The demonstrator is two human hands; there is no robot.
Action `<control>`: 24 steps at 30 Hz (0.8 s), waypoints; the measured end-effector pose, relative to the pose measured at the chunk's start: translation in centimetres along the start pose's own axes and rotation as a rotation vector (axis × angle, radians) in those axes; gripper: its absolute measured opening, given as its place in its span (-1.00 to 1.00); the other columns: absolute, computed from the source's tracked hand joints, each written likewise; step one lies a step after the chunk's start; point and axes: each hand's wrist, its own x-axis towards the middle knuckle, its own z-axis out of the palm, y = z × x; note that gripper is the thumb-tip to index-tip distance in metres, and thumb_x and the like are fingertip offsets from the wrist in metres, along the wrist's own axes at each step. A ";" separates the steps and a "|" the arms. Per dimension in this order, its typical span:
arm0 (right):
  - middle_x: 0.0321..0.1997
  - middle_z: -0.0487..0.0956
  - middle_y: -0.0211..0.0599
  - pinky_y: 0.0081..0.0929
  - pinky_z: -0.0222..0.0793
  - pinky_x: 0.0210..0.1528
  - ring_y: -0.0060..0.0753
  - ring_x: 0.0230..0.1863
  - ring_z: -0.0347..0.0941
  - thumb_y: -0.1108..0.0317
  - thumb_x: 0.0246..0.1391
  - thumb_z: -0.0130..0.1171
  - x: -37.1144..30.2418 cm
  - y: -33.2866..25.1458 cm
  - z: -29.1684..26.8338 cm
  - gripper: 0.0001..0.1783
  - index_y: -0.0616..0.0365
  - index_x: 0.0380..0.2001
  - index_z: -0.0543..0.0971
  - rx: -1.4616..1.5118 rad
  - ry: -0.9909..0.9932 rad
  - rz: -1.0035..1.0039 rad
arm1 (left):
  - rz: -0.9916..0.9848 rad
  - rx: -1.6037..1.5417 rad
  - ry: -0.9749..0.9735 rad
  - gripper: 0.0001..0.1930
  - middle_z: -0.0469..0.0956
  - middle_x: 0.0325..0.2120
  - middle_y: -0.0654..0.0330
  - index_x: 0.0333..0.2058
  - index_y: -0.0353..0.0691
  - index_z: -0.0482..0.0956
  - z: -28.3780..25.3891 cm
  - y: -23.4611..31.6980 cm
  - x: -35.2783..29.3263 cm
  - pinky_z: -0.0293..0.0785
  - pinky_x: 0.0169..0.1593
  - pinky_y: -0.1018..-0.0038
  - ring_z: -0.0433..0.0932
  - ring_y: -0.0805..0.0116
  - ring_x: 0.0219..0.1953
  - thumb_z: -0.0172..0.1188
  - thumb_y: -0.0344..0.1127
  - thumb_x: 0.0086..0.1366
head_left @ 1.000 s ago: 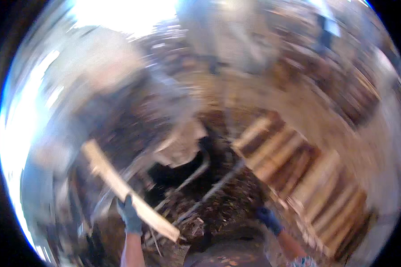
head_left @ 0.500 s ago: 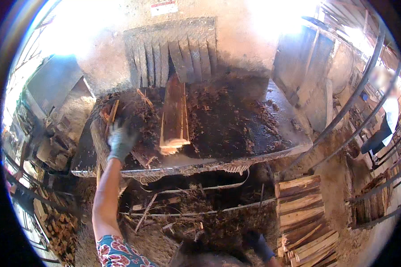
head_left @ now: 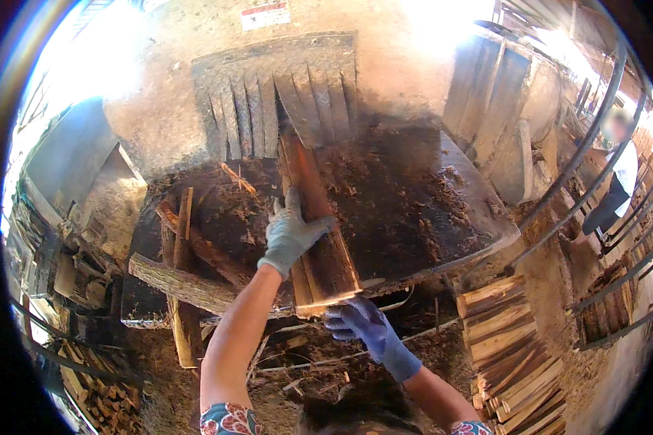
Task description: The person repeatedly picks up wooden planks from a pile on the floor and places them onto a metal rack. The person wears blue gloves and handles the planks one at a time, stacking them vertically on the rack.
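Observation:
A long, bark-brown wooden plank (head_left: 325, 239) with pale cut edges lies on the dark machine table (head_left: 413, 188). Its far end passes under the hanging flaps, and its near end juts over the table's front edge. My left hand (head_left: 290, 233), in a light grey-green glove, lies on the plank's upper face with thumb and fingers spread. At the near end, my right hand (head_left: 366, 330) in a blue-purple glove has its fingers curled against the plank's end from below. Left of the plank, a rough bark-covered slab (head_left: 178, 281) lies across other wood strips (head_left: 183, 225).
Slit rubber flaps (head_left: 247, 109) hang over an opening in the wall. Stacked split boards (head_left: 511, 341) lie at the right. Curved metal bars (head_left: 580, 167) stand beyond them, with another person (head_left: 617, 181) behind. Wood scraps (head_left: 98, 384) are heaped at the lower left.
My left hand has moved right, from the slabs onto the plank. My right hand has risen to the plank's near end. The plank extends nearer to me, and the bark slab lies more crosswise.

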 end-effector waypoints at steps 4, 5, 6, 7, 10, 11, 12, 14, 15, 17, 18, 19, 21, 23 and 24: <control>-0.16 0.48 -0.18 -0.49 0.43 -0.13 -0.45 -0.17 0.44 0.45 0.04 0.08 -1.6 -3.1 0.4 -0.67 0.38 -0.12 0.39 -0.406 0.495 0.007 | 0.045 -0.327 0.100 -0.10 0.15 0.13 -0.14 0.19 -0.30 -0.01 1.1 -0.7 -1.7 0.08 0.18 0.26 0.03 -0.09 0.22 0.22 0.02 -0.01; -0.21 0.50 -0.21 -0.47 0.44 -0.14 -0.46 -0.16 0.43 0.43 -0.02 0.16 -1.6 -4.1 0.1 -0.58 0.37 -0.08 0.37 -0.508 0.596 -0.062 | 0.079 -0.518 0.172 -0.15 0.16 0.12 -0.14 0.19 -0.31 0.01 1.8 -1.4 -2.4 0.10 0.17 0.27 0.06 -0.06 0.21 0.22 -0.05 0.03; -0.22 0.52 -0.19 -0.47 0.43 -0.15 -0.44 -0.18 0.45 0.37 -0.05 0.20 -0.7 -4.7 0.0 -0.56 0.37 -0.10 0.39 -0.486 0.515 -0.266 | 0.043 -0.734 0.256 -0.20 0.17 0.11 -0.15 0.18 -0.32 0.02 2.5 -2.1 -3.1 0.12 0.16 0.28 0.09 -0.04 0.20 0.21 -0.12 0.06; -0.23 0.53 -0.17 -0.47 0.43 -0.16 -0.42 -0.21 0.47 0.32 -0.08 0.24 0.4 -5.3 -0.2 -0.53 0.36 -0.11 0.40 -0.444 0.536 -0.369 | 0.090 -0.742 0.232 -0.25 0.20 0.10 -0.13 0.17 -0.33 0.05 3.3 -2.7 -4.2 0.14 0.15 0.31 0.14 0.01 0.17 0.20 -0.18 0.08; -0.18 0.53 -0.07 -0.45 0.39 -0.14 -0.30 -0.21 0.50 0.14 -0.13 0.28 5.4 -4.9 -0.7 -0.42 0.35 -0.13 0.41 -1.199 0.346 -0.610 | 0.052 -0.841 0.237 -0.37 0.26 0.06 -0.07 0.14 -0.35 0.12 4.9 -3.5 -8.2 0.21 0.10 0.38 0.28 0.15 0.08 0.15 -0.31 0.13; -0.17 0.52 -0.05 -0.45 0.37 -0.13 -0.27 -0.20 0.50 0.10 -0.15 0.29 7.0 -4.3 -0.9 -0.40 0.34 -0.13 0.41 -1.192 0.350 -0.537 | 0.038 -0.868 0.218 -0.39 0.28 0.04 -0.03 0.14 -0.34 0.13 5.0 -3.3 -9.8 0.23 0.09 0.40 0.31 0.19 0.05 0.14 -0.32 0.15; -0.17 0.52 -0.04 -0.45 0.37 -0.12 -0.27 -0.19 0.50 0.09 -0.16 0.29 7.6 -3.9 -1.7 -0.39 0.33 -0.13 0.41 -1.229 0.296 -0.455 | 0.084 -0.880 0.232 -0.42 0.30 0.03 0.00 0.13 -0.34 0.15 4.8 -2.8 -11.8 0.25 0.07 0.42 0.34 0.24 0.01 0.12 -0.32 0.16; -0.18 0.52 -0.05 -0.46 0.36 -0.12 -0.29 -0.19 0.49 0.09 -0.17 0.30 8.1 -2.8 -3.0 -0.37 0.32 -0.11 0.40 -1.178 0.289 -0.398 | -0.041 -1.032 0.236 -0.44 0.31 0.02 0.06 0.12 -0.34 0.16 4.0 -1.6 -15.5 0.25 0.07 0.46 0.34 0.33 0.00 0.11 -0.33 0.18; -0.19 0.53 -0.06 -0.46 0.35 -0.12 -0.31 -0.19 0.49 0.10 -0.17 0.30 7.4 -2.6 -3.7 -0.37 0.31 -0.10 0.39 -1.164 0.295 -0.446 | -0.014 -1.073 0.256 -0.46 0.32 0.02 0.09 0.12 -0.34 0.17 3.4 -1.0 -17.1 0.25 0.06 0.48 0.33 0.37 -0.01 0.11 -0.33 0.19; -0.20 0.52 -0.19 -0.47 0.34 -0.11 -0.41 -0.20 0.46 0.23 -0.15 0.29 4.3 -2.8 -4.5 -0.42 0.29 -0.06 0.38 -0.849 0.233 -0.388 | -0.245 -1.262 0.128 -0.46 0.31 0.03 0.14 0.13 -0.29 0.17 2.6 0.0 -19.6 0.26 0.06 0.47 0.34 0.37 0.00 0.08 -0.23 0.22; -0.18 0.51 -0.21 -0.48 0.32 -0.09 -0.43 -0.18 0.44 0.27 -0.14 0.28 2.6 -3.2 -4.5 -0.42 0.29 -0.03 0.37 -0.774 0.242 -0.347 | -0.329 -1.339 0.062 -0.46 0.31 0.03 0.16 0.13 -0.27 0.17 2.3 0.3 -20.5 0.26 0.06 0.46 0.34 0.36 0.01 0.07 -0.19 0.23; -0.15 0.50 -0.22 -0.48 0.31 -0.07 -0.45 -0.16 0.42 0.31 -0.12 0.27 1.2 -3.8 -4.0 -0.42 0.29 -0.01 0.36 -0.696 0.237 -0.341 | -0.382 -1.388 -0.047 -0.44 0.31 0.03 0.18 0.13 -0.23 0.16 2.2 0.4 -21.1 0.26 0.07 0.45 0.34 0.36 0.01 0.03 -0.10 0.24; -0.09 0.46 -0.26 -0.51 0.24 -0.01 -0.51 -0.10 0.34 0.32 -0.12 0.26 -3.4 -5.2 -2.1 -0.42 0.31 -0.01 0.36 -0.803 0.306 -0.226 | -0.649 -1.615 -0.284 -0.39 0.33 0.01 0.21 0.14 -0.15 0.15 2.8 0.2 -21.7 0.28 0.07 0.40 0.34 0.33 0.02 -0.09 0.11 0.23; -0.05 0.43 -0.28 -0.53 0.20 0.03 -0.54 -0.07 0.30 0.35 -0.11 0.24 -5.4 -7.1 0.5 -0.43 0.32 0.01 0.36 -0.823 0.248 -0.197 | -0.628 -1.836 -0.385 -0.34 0.34 -0.01 0.22 0.14 -0.10 0.15 3.9 -0.4 -21.9 0.29 0.08 0.34 0.34 0.31 0.03 -0.20 0.25 0.22; -0.05 0.43 -0.28 -0.54 0.19 0.04 -0.55 -0.06 0.29 0.38 -0.10 0.22 -5.3 -7.5 2.0 -0.44 0.31 0.02 0.35 -0.785 0.167 -0.230 | -0.619 -1.831 -0.401 -0.34 0.34 -0.02 0.21 0.14 -0.10 0.15 4.5 -0.8 -21.8 0.29 0.08 0.33 0.34 0.30 0.03 -0.21 0.26 0.22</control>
